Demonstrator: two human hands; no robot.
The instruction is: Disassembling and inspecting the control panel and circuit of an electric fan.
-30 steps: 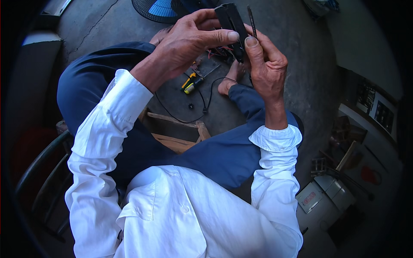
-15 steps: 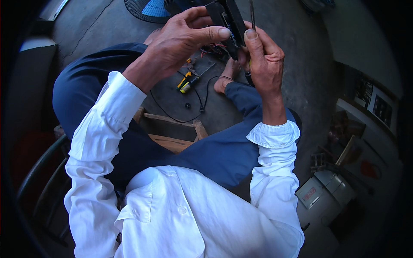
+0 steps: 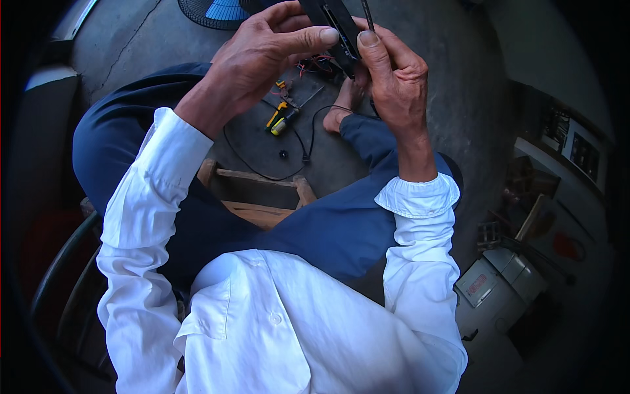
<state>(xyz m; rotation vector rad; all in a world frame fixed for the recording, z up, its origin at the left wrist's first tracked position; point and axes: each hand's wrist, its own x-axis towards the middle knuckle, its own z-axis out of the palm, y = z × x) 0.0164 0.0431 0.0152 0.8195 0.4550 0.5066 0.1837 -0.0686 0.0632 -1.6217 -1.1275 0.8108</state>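
Up at the top of the head view I hold a long black plastic casing (image 3: 320, 14), tilted, with a slot along it where inner parts show. My left hand (image 3: 252, 56) is closed round its left side, thumb pressed near the slot. My right hand (image 3: 399, 79) is at the casing's right edge and pinches a thin dark rod (image 3: 368, 14), which looks like a screwdriver shaft pointing up; the fingers hide its lower part. Whether the right fingers also grip the casing is hidden.
On the floor below lie yellow-handled pliers (image 3: 276, 115), a yellow and black screwdriver (image 3: 285, 123), a small black round piece (image 3: 283, 154), a black cable (image 3: 306, 157) and red wires (image 3: 316, 65). A wooden stool (image 3: 256, 211) is between my legs, a fan (image 3: 216, 12) beyond.
Both hands, with the casing and rod, have shifted slightly up and left in view. The casing is turned a little, so its slotted face shows more.
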